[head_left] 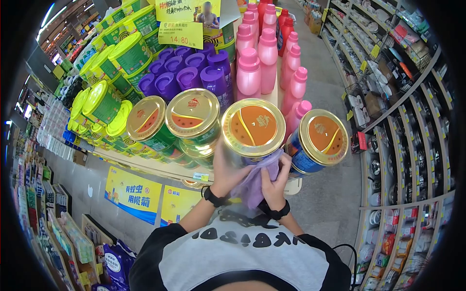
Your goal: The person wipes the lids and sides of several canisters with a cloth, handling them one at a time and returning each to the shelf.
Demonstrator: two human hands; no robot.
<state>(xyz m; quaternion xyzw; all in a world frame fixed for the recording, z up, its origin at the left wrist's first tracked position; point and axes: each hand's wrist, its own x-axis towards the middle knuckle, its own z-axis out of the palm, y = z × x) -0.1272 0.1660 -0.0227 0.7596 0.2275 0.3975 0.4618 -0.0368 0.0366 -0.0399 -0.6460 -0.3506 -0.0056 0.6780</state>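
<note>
Wiping of a shop display item, seen from the head camera. The left hand (227, 170) grips the cylindrical gold-lidded tin can (252, 127), whose lid bears an orange disc. Its fingers are closed around the lower wall. The can sits at the front edge of the display surface (145, 164), between a row of green-walled gold-lidded cans (193, 116) and a blue-walled gold-lidded can (318, 140) just beside it. Whether it rests on the stack or is lifted clear cannot be told. The right hand (273, 183) has its fingers closed on a soft lilac cloth (256, 184), which is pressed against the can's wall below the lid rim. Judged from this pose, the step in hand is the cleaning of the can's side, and the lid is uncovered. A further pass would call for the left hand to turn the can within its grip while the right draws the cloth round the wall, with enough hold that the can does not knock its neighbours. Behind stand pink plastic bottles (267, 58), purple-capped bottles (194, 72) and a yellow price sign (180, 35).
</note>
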